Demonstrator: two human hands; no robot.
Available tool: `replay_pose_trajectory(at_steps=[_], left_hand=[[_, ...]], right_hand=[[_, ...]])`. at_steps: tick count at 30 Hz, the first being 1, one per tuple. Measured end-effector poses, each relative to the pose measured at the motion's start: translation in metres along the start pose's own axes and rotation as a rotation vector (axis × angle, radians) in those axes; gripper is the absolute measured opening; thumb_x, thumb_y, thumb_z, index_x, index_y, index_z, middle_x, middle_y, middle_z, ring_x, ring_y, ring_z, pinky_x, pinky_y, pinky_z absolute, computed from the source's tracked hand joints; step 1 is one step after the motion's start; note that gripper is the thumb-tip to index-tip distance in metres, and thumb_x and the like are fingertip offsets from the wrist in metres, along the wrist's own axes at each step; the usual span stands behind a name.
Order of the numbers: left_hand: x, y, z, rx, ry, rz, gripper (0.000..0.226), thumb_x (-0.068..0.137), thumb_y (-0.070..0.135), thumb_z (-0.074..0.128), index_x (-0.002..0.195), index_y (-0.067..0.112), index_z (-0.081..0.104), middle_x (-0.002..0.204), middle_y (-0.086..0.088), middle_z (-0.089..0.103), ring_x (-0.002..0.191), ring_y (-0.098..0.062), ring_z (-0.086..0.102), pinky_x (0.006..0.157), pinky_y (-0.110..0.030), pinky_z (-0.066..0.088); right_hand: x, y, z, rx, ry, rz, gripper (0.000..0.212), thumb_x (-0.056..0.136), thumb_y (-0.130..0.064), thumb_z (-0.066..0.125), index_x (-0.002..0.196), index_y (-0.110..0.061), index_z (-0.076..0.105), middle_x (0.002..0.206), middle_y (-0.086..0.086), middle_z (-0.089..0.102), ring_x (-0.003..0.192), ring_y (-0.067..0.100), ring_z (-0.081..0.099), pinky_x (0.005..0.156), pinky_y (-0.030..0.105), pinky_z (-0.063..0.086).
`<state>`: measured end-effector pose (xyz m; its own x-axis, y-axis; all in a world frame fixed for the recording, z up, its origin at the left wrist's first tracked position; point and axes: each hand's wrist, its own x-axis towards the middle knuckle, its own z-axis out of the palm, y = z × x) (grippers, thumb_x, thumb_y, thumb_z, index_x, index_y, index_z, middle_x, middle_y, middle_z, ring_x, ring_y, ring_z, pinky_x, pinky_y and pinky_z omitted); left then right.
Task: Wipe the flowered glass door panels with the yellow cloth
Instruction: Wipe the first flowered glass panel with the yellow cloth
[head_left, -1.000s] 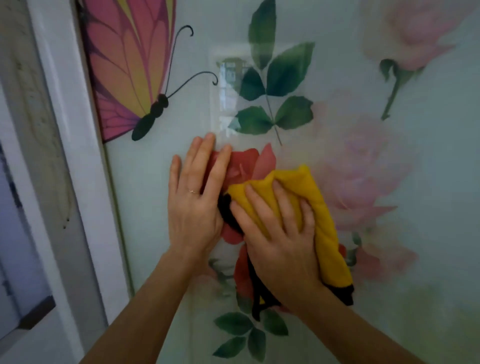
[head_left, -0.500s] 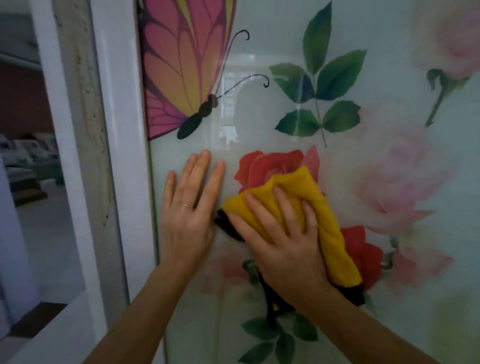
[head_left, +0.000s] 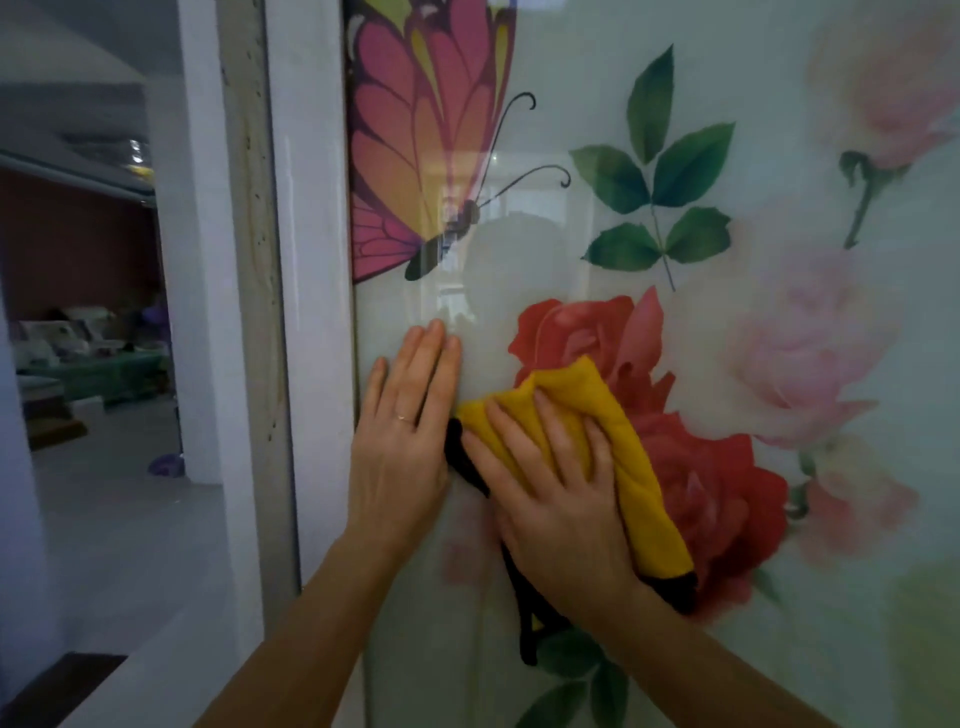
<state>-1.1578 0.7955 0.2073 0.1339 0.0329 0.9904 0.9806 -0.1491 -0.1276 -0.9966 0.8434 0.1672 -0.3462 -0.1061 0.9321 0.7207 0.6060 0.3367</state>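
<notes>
**Pressing cloth to glass, frame side closed off by left hand**

Logged from head view. Found right hand (head_left: 561, 499) spread over yellow cloth (head_left: 623, 441), fingers nearly straight, slightly bent over the fold, pushing it against flowered glass door panel (head_left: 857, 623). No pinch or wrap visible; underside of the hand hidden. Found left hand (head_left: 400, 452) empty, fingers straight and close together, palm on bare glass just beside the cloth's left end. Touching its black edging (head_left: 457, 457) or a hair apart: cannot tell.

Placed cloth over lower left of red rose (head_left: 571, 332), below butterfly (head_left: 415, 156), near white door frame (head_left: 306, 260) but apart from it, left hand lying between. Read long axis of folded cloth as diagonal, from upper left by the fingertips to lower right beside the wrist.

Judged right hand the working one, left merely bracing. Judged open glass to lie up and right of the grip, toward pink rose (head_left: 800, 374) and leaf sprig (head_left: 660, 197); leftward travel blocked short of lifting left hand. Expect widest swath from a stroke across the diagonal. Risk noted: black edging hanging loose below the palm, liable to drag.
</notes>
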Motion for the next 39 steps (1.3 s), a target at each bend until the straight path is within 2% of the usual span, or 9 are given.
replay_pose_trajectory(at_steps=[4,10,15,19,23,25,28,31,39], left_hand=[[-0.008,-0.003,-0.005,0.006,-0.020,0.040,0.041,0.107,0.006,0.038,0.147,-0.002,0.045,0.157,-0.016,0.036,0.148,-0.031,0.033,0.124,-0.047,0.022],[-0.004,0.001,-0.005,0.019,0.024,-0.042,0.046,0.112,0.013,0.016,0.150,0.001,0.039,0.157,-0.017,0.037,0.148,-0.032,0.032,0.125,-0.046,0.017],[-0.027,-0.014,-0.011,0.108,-0.004,-0.055,0.053,0.101,-0.006,0.035,0.153,0.005,0.036,0.160,-0.018,0.032,0.152,-0.029,0.023,0.126,-0.046,0.013],[-0.043,-0.021,-0.018,0.075,-0.033,-0.019,0.045,0.112,0.016,0.022,0.153,0.004,0.034,0.160,-0.015,0.031,0.152,-0.026,0.023,0.125,-0.045,0.015],[-0.042,-0.021,-0.019,-0.031,0.014,-0.076,0.049,0.104,-0.003,0.030,0.153,0.004,0.030,0.159,-0.018,0.033,0.152,-0.029,0.026,0.122,-0.052,0.025],[-0.037,-0.017,-0.019,-0.082,0.074,-0.119,0.053,0.101,-0.004,0.038,0.153,0.005,0.028,0.160,-0.016,0.032,0.152,-0.028,0.025,0.120,-0.056,0.028],[-0.031,-0.016,-0.021,-0.113,0.162,-0.218,0.049,0.107,0.017,0.035,0.153,0.006,0.025,0.160,-0.012,0.025,0.154,-0.018,0.016,0.121,-0.054,0.025],[-0.037,-0.022,-0.019,-0.060,0.175,-0.250,0.053,0.109,0.030,0.029,0.155,0.005,0.019,0.161,-0.015,0.022,0.154,-0.021,0.015,0.122,-0.053,0.025],[-0.067,-0.016,-0.039,-0.114,0.016,-0.168,0.061,0.092,0.010,0.038,0.152,0.002,0.033,0.162,-0.011,0.030,0.151,-0.028,0.027,0.125,-0.047,0.013]], right_hand=[[-0.013,0.003,-0.002,0.002,-0.045,-0.102,0.056,0.093,-0.025,0.069,0.148,-0.029,0.055,0.161,-0.001,0.038,0.152,0.028,0.030,0.124,0.050,0.013],[0.052,-0.006,0.002,0.018,0.075,0.055,0.050,0.100,-0.031,0.060,0.149,-0.026,0.052,0.160,0.003,0.043,0.152,0.031,0.029,0.125,0.054,0.013],[0.008,-0.020,0.008,0.022,0.001,-0.023,0.045,0.106,-0.030,0.046,0.151,-0.024,0.052,0.163,0.003,0.035,0.153,0.032,0.025,0.126,0.053,0.008],[-0.024,-0.022,0.010,0.063,-0.079,-0.154,0.044,0.106,-0.025,0.043,0.149,-0.026,0.053,0.163,-0.001,0.034,0.154,0.029,0.026,0.125,0.050,0.011],[0.012,-0.029,0.010,0.135,0.000,-0.089,0.041,0.112,-0.024,0.033,0.147,-0.023,0.054,0.159,-0.003,0.043,0.153,0.025,0.030,0.126,0.047,0.015],[0.048,-0.036,0.014,0.178,0.056,-0.062,0.039,0.111,-0.023,0.040,0.147,-0.021,0.054,0.157,-0.002,0.047,0.151,0.026,0.034,0.126,0.047,0.017],[0.097,-0.047,0.021,0.236,0.089,-0.086,0.041,0.105,-0.024,0.052,0.146,-0.020,0.056,0.157,0.001,0.047,0.151,0.029,0.035,0.125,0.051,0.018],[0.117,-0.052,0.026,0.212,0.053,-0.165,0.046,0.102,-0.027,0.060,0.148,-0.025,0.055,0.160,0.003,0.042,0.153,0.032,0.030,0.125,0.054,0.013],[0.038,-0.071,0.031,0.187,-0.023,-0.224,0.043,0.100,-0.027,0.061,0.143,-0.022,0.060,0.159,0.006,0.044,0.154,0.033,0.024,0.126,0.056,0.013]])
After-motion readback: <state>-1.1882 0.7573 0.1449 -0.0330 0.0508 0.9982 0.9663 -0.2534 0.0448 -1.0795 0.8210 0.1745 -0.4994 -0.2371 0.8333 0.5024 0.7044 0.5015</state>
